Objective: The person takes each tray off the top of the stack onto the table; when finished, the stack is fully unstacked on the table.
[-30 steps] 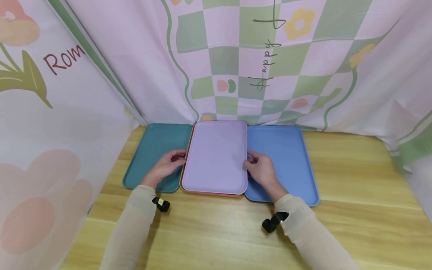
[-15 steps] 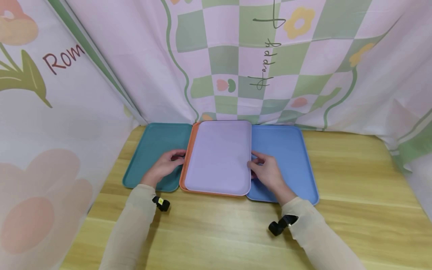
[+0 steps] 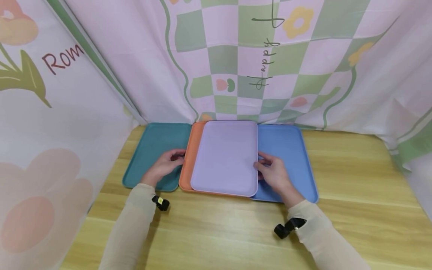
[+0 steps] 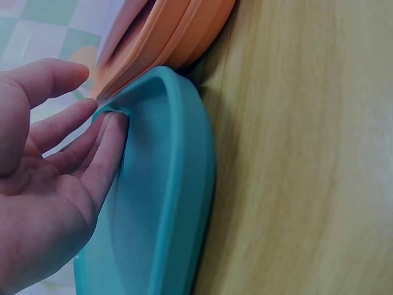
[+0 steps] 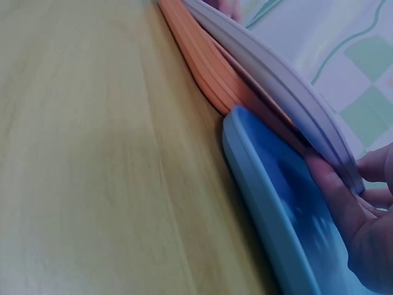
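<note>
A light purple tray [image 3: 226,157] lies partly over an orange tray [image 3: 191,165], whose left strip shows. My right hand [image 3: 275,174] pinches the purple tray's right edge between thumb and fingers. In the right wrist view that edge is tilted up, above the blue tray [image 5: 270,178]. My left hand [image 3: 163,165] is over the teal tray [image 3: 158,135], its fingertips by the orange tray's left edge. Seen from the left wrist, the thumb stands apart and the fingers reach to the teal tray's rim [image 4: 175,135], holding nothing.
The trays stand in a row along the back of a wooden table [image 3: 219,232]. A patterned curtain [image 3: 222,63] hangs right behind them, and another cloth [image 3: 67,142] borders the left side. Small black cameras [image 3: 286,228] sit on both wrists.
My right hand has drawn the purple tray to the right, baring more of the orange tray and covering more of the blue one. The left hand stays almost still.
</note>
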A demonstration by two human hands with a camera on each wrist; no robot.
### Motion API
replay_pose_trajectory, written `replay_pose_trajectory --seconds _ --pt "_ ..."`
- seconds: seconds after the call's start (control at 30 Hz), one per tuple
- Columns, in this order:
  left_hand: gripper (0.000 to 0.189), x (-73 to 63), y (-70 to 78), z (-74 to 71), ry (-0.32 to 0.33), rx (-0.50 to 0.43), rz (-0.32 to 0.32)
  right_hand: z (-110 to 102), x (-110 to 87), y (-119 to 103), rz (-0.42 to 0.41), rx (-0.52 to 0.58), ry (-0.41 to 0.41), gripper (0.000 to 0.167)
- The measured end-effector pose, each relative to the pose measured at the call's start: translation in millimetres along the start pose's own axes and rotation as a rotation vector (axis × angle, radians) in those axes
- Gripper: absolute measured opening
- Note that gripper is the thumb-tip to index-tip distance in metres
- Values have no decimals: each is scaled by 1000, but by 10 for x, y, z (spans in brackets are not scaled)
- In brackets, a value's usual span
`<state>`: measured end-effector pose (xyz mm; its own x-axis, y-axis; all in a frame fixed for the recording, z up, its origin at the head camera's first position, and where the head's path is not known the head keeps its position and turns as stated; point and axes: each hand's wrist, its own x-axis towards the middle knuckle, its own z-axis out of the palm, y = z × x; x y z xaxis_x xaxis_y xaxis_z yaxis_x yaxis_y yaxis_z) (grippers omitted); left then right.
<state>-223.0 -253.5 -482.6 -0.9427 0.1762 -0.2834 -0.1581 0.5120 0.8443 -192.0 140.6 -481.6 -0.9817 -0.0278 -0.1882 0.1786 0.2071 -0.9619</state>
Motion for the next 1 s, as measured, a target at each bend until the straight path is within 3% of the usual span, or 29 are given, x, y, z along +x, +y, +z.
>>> replay_pose_trajectory --seconds 0.47,1.0 --pt "49 -25 17 1 -6 -7 16 -245 -60 64 9 31 59 54" --pt "50 -25 1 -14 -11 -21 -2 -727 -208 116 -2 -7 121 56"
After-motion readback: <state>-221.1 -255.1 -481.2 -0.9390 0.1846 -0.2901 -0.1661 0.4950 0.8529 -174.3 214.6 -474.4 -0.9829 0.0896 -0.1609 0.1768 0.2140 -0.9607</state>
